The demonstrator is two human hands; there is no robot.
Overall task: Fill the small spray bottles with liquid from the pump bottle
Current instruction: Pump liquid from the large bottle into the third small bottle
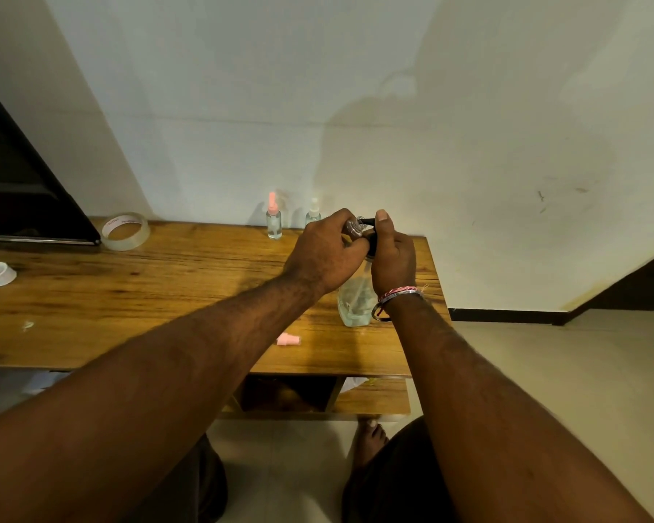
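left hand [327,252]: fingers curled round a small clear spray bottle [353,227], held up at the black pump spout.
right hand [392,254]: fingers wrapped round the black pump head [371,235], thumb on top.
pump bottle [355,302]: clear, stands near the right edge of the table [129,296].
pink-top spray bottle [273,218]: upright at the back edge.
white-top spray bottle [313,212]: just beside it.
pink cap [289,339]: lies near the front edge.
tape roll [126,231]: back left.

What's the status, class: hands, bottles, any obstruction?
Left hand holds small bottle at nozzle. Right hand grips pump bottle, thumb on pump. Pink cap lies on table. Nothing blocking.
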